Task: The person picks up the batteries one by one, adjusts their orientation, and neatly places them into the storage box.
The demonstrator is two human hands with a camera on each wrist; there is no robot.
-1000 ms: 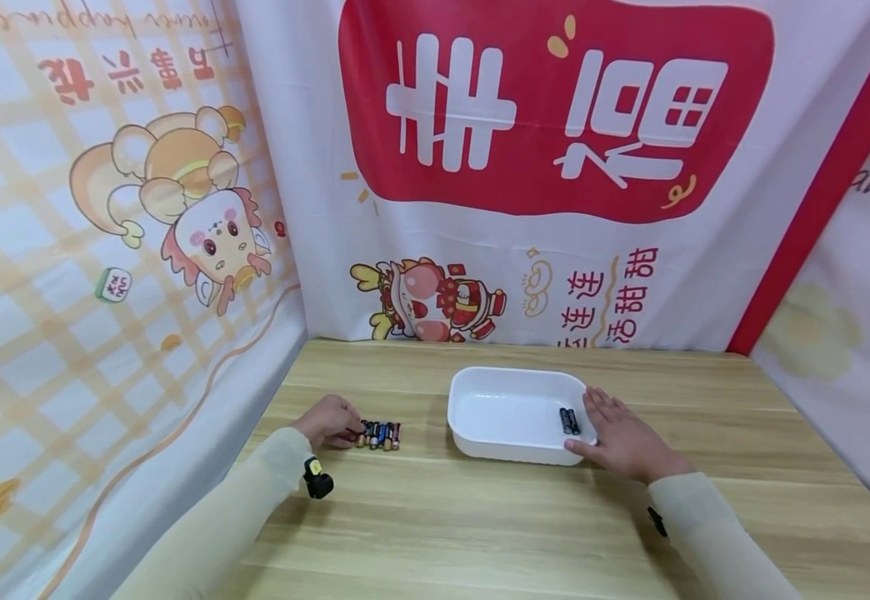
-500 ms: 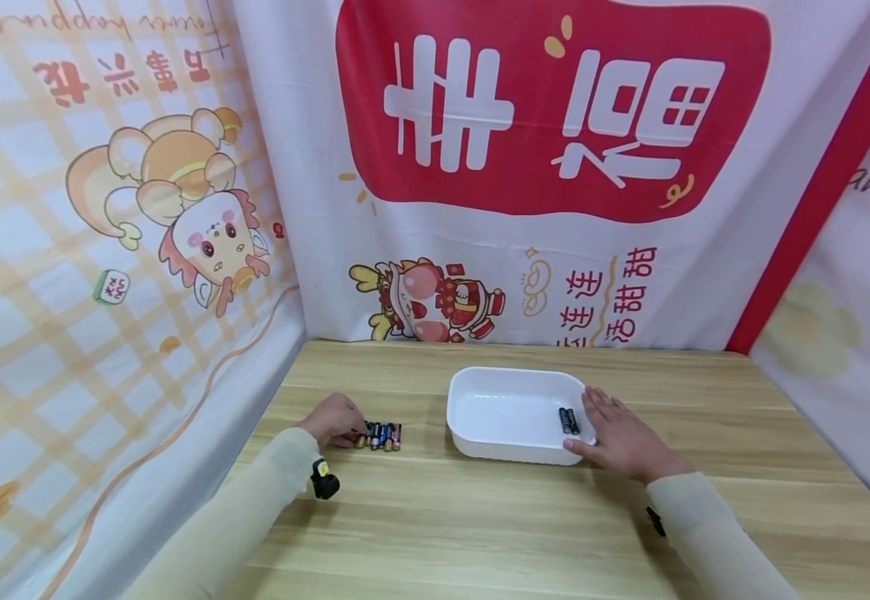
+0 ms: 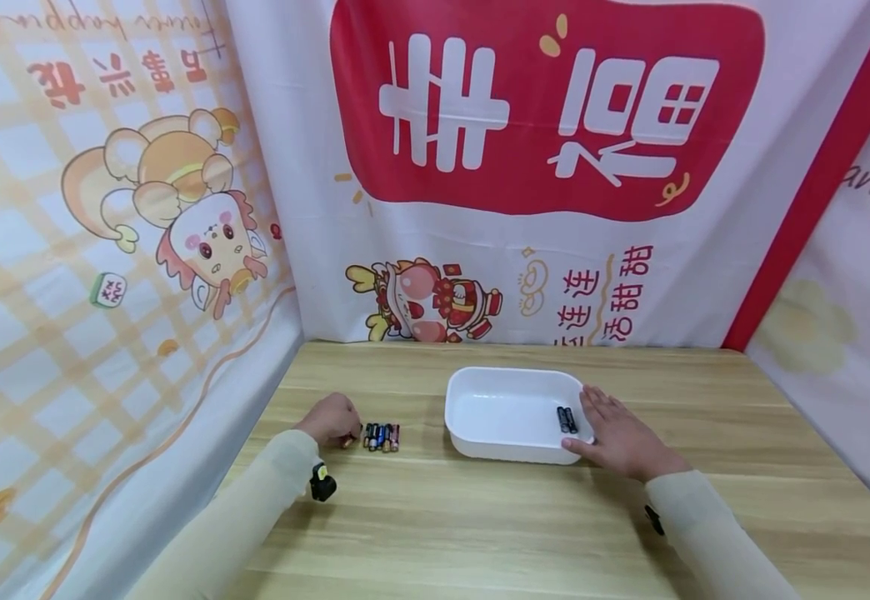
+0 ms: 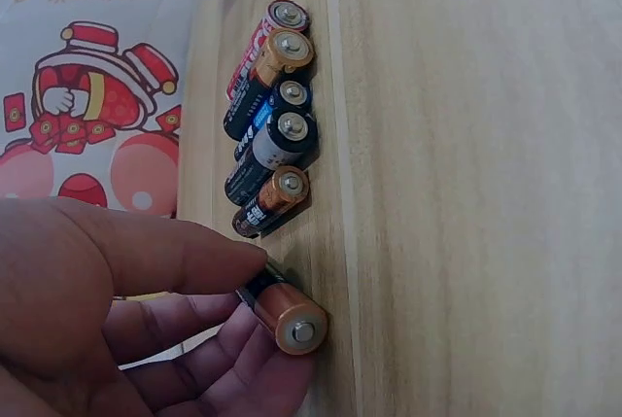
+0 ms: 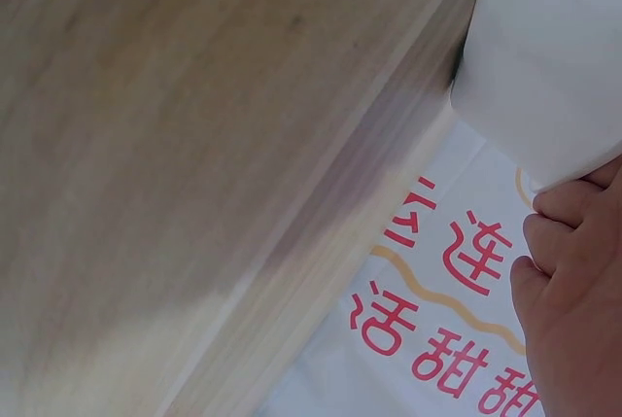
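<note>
My left hand (image 3: 332,419) pinches a black battery with a copper-coloured end (image 4: 292,319) between thumb and fingers, low over the wooden table. Just beside it lies a row of several batteries: a small black and copper one (image 4: 275,201), a black and silver one (image 4: 274,153), a blue one (image 4: 284,104), a larger copper-topped one (image 4: 273,69) and a red one (image 4: 272,32). My right hand (image 3: 622,435) rests against the right end of a white plastic tub (image 3: 510,451), fingers extended along the rim. Two dark batteries (image 3: 567,420) lie side by side inside, near that hand.
The wooden table (image 3: 472,525) runs up to a printed white and red cloth (image 3: 555,183) at the back. A patterned cloth (image 3: 127,333) hangs along the left side. The tub stands right of the battery row, with a stretch of table between them.
My left hand has drawn the copper-ended battery off the left end of the row, leaving a small gap. The right hand and the tub stay in place.
</note>
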